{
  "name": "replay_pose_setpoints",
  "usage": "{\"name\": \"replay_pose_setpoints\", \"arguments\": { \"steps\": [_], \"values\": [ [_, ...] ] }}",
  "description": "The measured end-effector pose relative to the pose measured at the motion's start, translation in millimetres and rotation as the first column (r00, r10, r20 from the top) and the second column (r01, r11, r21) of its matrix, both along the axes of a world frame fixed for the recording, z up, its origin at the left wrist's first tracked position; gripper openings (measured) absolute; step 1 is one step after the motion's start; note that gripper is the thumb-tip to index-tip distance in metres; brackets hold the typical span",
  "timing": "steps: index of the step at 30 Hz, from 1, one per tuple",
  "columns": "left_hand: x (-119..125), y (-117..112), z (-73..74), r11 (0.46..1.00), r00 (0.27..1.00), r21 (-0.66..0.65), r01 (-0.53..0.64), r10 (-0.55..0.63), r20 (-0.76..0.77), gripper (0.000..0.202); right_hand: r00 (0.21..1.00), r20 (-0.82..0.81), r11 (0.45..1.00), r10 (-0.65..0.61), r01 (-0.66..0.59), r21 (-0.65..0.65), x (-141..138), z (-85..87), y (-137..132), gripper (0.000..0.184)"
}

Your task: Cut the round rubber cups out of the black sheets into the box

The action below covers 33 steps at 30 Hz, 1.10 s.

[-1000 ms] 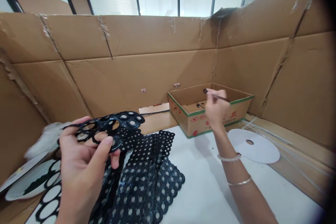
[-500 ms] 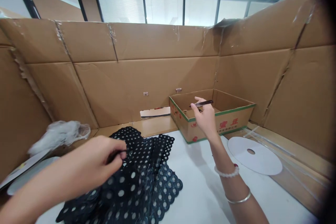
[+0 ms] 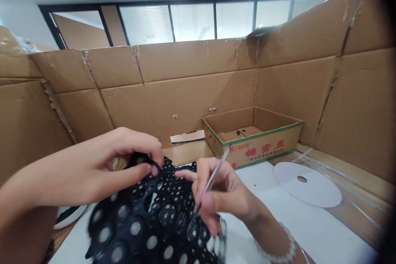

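Black polka-dot fabric [image 3: 151, 241] with scalloped edges and round openings lies bunched in front of me, its near part lifted and slightly blurred. My left hand [image 3: 120, 169] is closed in a pinch on an upper edge of this fabric, thumb against fingers. Over the fabric's right side, my right hand [image 3: 227, 192] grips a slim shiny metal tool [image 3: 218, 170] between thumb and fingers, its index finger stretched toward the left hand. The tool slants, one end up toward the box and the other down near the cloth. Its exact kind is unclear.
A cardboard box [image 3: 269, 148] with green-taped edges stands at the back right, with a few small black rings [image 3: 239, 133] inside. A white disc [image 3: 321, 192] with a centre hole lies at the right by clear plastic strips. Tall cardboard walls [image 3: 185, 90] enclose the white tabletop [image 3: 266, 198].
My right hand has come back from over the box to the fabric, still holding the tool. The left hand has shifted slightly right, raising part of the fabric. The view has tilted up.
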State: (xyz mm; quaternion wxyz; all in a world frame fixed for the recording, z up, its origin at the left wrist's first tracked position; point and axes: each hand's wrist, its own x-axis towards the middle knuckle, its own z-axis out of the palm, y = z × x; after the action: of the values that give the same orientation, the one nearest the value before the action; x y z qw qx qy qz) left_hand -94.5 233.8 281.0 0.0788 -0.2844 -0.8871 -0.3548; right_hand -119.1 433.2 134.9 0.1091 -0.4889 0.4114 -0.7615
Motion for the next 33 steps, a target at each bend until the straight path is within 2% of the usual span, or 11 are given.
{"name": "replay_pose_setpoints", "arguments": {
  "steps": [2, 3, 5, 8, 13, 16, 19, 21, 25, 30, 33],
  "values": [
    [-14, 5, -9.4, 0.955, 0.978, -0.211, 0.208, -0.197, 0.072, 0.014, 0.990, 0.058, 0.984, 0.129, -0.136, 0.117, 0, -0.7, 0, 0.025],
    [-21, 6, -16.9, 0.958, 0.970, -0.174, 0.226, -0.206, 0.129, 0.014, 0.989, 0.081, 0.982, 0.120, -0.130, 0.138, -1, -1.1, -2, 0.026],
    [-36, 5, -37.0, 0.958, 0.943, 0.263, 0.119, -0.192, 0.273, 0.018, 0.997, 0.072, 0.989, -0.039, 0.029, 0.143, -6, -2.3, -8, 0.027],
    [-53, -3, -74.4, 0.823, 0.929, 0.565, 0.052, -0.247, 0.275, 0.033, 0.945, 0.045, 0.944, -0.323, 0.318, 0.091, -13, -5.6, -19, 0.028],
    [-64, -3, -126.0, 0.458, 0.882, 0.889, 0.015, -0.425, 0.204, 0.060, 0.914, 0.132, 0.921, -0.384, 0.388, -0.008, -21, -11.0, -29, 0.033],
    [-59, 4, -143.5, 0.370, 0.826, 0.929, -0.017, -0.518, 0.221, 0.063, 0.883, 0.175, 0.893, -0.436, 0.449, -0.041, -21, -12.1, -30, 0.035],
    [-43, 7, -149.8, 0.321, 0.728, 0.938, -0.130, -0.611, 0.310, 0.076, 0.858, 0.179, 0.866, -0.482, 0.498, -0.055, -20, -12.7, -33, 0.037],
    [-32, 7, -148.0, 0.301, 0.692, 0.922, -0.245, -0.611, 0.384, 0.066, 0.863, 0.171, 0.874, -0.474, 0.485, -0.026, -20, -13.9, -36, 0.037],
    [-25, 14, -137.1, 0.287, 0.702, 0.877, -0.385, -0.526, 0.480, 0.033, 0.886, 0.159, 0.900, -0.435, 0.435, 0.034, -20, -17.0, -41, 0.036],
    [-32, 24, -127.4, 0.248, 0.724, 0.829, -0.502, -0.404, 0.559, 0.031, 0.937, 0.096, 0.930, -0.337, 0.316, 0.186, -11, -9.1, -28, 0.041],
    [-30, 28, -126.4, 0.209, 0.764, 0.834, -0.510, -0.335, 0.551, 0.030, 0.936, 0.078, 0.905, -0.343, 0.307, 0.294, -6, -0.1, -14, 0.042]
  ]
}}
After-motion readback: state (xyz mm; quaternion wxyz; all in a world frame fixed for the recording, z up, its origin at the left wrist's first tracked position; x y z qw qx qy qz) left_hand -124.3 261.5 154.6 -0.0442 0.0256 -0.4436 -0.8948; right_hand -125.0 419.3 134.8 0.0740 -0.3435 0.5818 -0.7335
